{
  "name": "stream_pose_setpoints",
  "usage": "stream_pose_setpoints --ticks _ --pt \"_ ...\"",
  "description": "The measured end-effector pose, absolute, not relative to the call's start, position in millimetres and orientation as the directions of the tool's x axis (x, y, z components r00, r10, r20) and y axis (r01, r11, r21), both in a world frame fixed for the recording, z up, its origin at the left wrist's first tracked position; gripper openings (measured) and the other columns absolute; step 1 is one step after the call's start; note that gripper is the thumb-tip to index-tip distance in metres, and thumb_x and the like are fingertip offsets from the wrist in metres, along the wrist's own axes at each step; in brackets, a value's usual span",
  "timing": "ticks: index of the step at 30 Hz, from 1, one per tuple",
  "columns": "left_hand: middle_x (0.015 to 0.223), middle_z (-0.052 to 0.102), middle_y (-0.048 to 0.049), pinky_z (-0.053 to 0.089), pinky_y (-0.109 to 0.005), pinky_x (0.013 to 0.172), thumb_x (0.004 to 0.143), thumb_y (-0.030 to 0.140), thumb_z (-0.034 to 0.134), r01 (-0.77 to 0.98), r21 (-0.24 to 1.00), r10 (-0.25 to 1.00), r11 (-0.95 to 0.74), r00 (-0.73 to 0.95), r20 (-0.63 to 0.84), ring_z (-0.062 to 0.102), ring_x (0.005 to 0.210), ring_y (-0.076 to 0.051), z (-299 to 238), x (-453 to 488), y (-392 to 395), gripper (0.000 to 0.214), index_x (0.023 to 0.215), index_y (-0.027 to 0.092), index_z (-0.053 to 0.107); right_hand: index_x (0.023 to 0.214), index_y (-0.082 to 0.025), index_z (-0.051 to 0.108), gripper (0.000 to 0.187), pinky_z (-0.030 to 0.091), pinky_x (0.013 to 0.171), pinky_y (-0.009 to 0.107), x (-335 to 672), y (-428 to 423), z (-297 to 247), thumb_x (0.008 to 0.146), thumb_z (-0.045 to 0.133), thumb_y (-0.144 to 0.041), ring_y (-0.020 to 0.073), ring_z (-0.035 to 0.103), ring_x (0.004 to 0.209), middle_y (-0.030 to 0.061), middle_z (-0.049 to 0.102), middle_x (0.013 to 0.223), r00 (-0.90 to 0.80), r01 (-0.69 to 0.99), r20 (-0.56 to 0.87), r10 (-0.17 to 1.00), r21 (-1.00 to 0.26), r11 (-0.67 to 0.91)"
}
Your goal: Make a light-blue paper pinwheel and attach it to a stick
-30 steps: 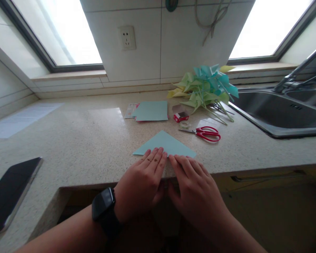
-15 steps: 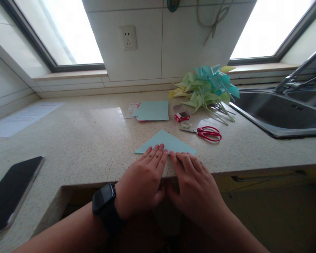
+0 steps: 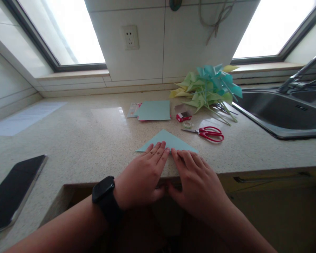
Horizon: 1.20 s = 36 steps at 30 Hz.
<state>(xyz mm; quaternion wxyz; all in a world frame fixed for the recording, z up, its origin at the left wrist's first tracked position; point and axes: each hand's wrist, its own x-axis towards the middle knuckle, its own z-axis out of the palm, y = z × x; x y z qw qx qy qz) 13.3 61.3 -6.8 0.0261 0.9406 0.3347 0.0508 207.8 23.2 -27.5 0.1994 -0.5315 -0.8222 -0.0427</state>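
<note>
A light blue sheet of paper [image 3: 164, 137], folded into a triangle, lies on the counter with its point facing away from me. My left hand [image 3: 144, 175] rests flat on the left half of its near edge, fingers stretched out. On the right half, my right hand [image 3: 196, 175] presses with its fingers laid out and slightly bent. Both thumbs are below the counter's front edge. Beyond the paper to the right are red-handled scissors [image 3: 212, 134], a small roll of tape [image 3: 186, 124] and an opened red box [image 3: 183, 116].
A stack of coloured paper [image 3: 155, 110] lies at the back. Paper pinwheels [image 3: 208, 88] in green, yellow and blue are heaped near the steel sink [image 3: 279, 109]. At the left are a dark tablet or phone [image 3: 14, 193] and a printed sheet [image 3: 23, 116].
Both hands stay on the folded edge, almost unmoved. The whole view has shifted very slightly, so things appear a little further right.
</note>
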Motion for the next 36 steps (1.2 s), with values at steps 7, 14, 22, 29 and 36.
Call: stream_pose_setpoints --ticks 7,14,22,29,36 --pt "0.164 0.017 -0.0286 0.019 -0.047 0.126 0.077 0.033 0.068 0.607 0.088 0.613 -0.79 0.788 0.06 0.013 0.155 -0.033 -5 11 66 0.097 0.156 -0.001 0.024 0.142 -0.007 0.051 0.075 0.046 0.105 0.051 208 23 -29 0.075 0.067 -0.034 0.035 0.052 0.118 0.018 0.057 0.129 -0.331 0.904 0.379 0.864 -0.135 0.405" --pt "0.164 0.022 -0.028 0.022 -0.049 0.125 0.078 0.032 0.068 0.601 0.091 0.607 -0.794 0.791 0.07 0.017 0.154 -0.034 -6 11 66 0.092 0.154 -0.001 0.028 0.142 -0.01 0.052 0.069 0.043 0.107 0.053 211 25 -28 0.078 0.065 -0.034 0.0351 0.052 0.122 0.017 0.058 0.135 -0.362 0.889 0.386 0.849 -0.131 0.438" --pt "0.162 0.031 -0.0255 0.029 -0.047 0.124 0.082 0.026 0.066 0.605 0.056 0.606 -0.794 0.783 0.14 0.029 0.151 -0.033 -12 13 61 0.082 0.152 0.0 0.033 0.138 -0.008 0.056 0.066 0.047 0.103 0.051 213 22 -22 0.077 0.067 -0.03 0.034 0.055 0.116 0.0161 0.062 0.129 -0.392 0.877 0.387 0.835 -0.118 0.466" --pt "0.162 0.034 -0.021 0.033 -0.048 0.123 0.082 0.014 0.059 0.643 0.028 0.636 -0.766 0.75 0.183 0.031 0.151 -0.031 -19 18 34 0.079 0.154 0.003 0.03 0.131 -0.006 0.061 0.059 0.05 0.098 0.046 218 2 -22 0.074 0.067 -0.023 0.031 0.06 0.109 0.0152 0.067 0.124 -0.447 0.86 0.424 0.788 -0.038 0.509" --pt "0.153 0.046 -0.024 0.048 -0.052 0.111 0.088 0.01 0.051 0.701 -0.108 0.641 -0.705 0.696 0.324 0.046 0.141 -0.036 -21 17 15 0.06 0.147 0.003 0.04 0.133 -0.008 0.06 0.057 0.049 0.099 0.044 219 -3 -26 0.078 0.066 -0.023 0.0287 0.059 0.109 0.0129 0.068 0.122 -0.44 0.862 0.47 0.765 -0.019 0.507"
